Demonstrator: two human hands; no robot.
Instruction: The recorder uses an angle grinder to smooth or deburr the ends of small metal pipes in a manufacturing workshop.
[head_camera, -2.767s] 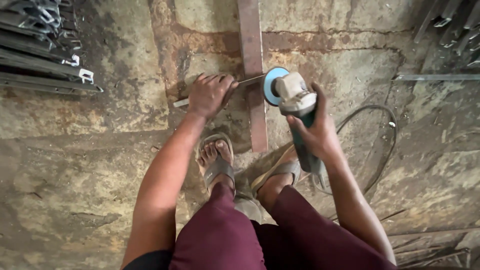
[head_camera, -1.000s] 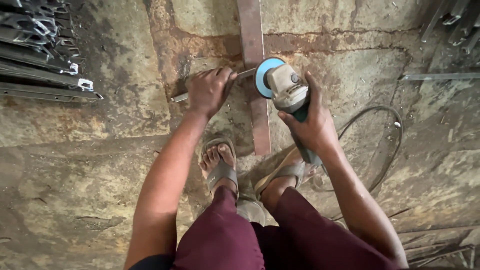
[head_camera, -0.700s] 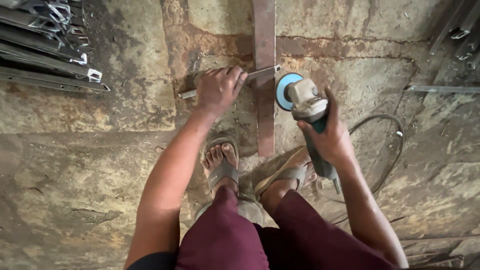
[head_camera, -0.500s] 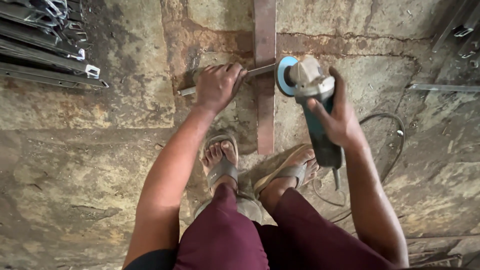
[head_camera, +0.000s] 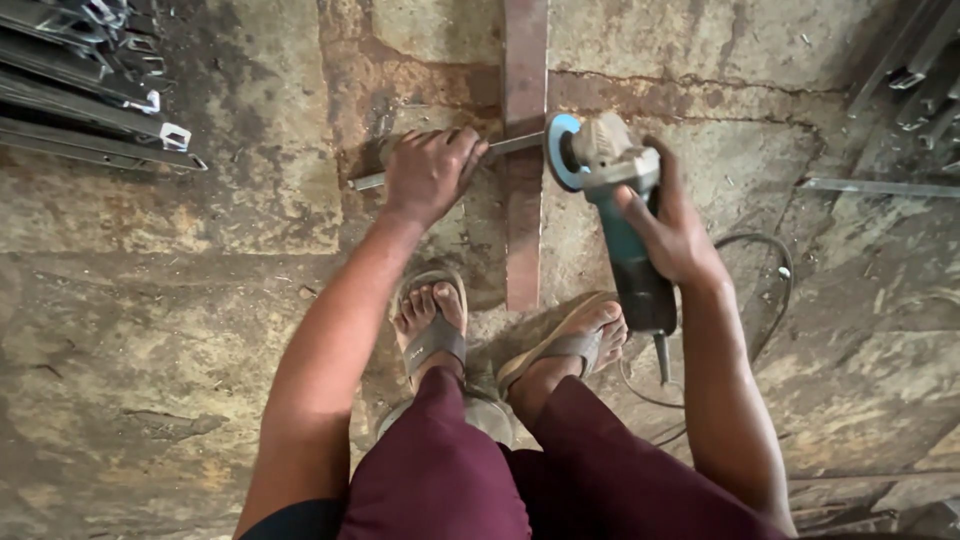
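Head view shows my left hand (head_camera: 430, 172) clamped over the thin metal rod (head_camera: 365, 181) on the floor, right hand (head_camera: 675, 228) wrapped around the angle grinder (head_camera: 615, 190), so I pin the rod firmly and bring the disc squarely down just right of my fingers, beside the flat bar (head_camera: 524, 150).

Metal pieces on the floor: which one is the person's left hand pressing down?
The thin rod under the left hand. It lies crosswise over the wide flat bar; the stacked pieces at the far left lie untouched.

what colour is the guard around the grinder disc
Blue, on the angle grinder held in the right hand; head view.
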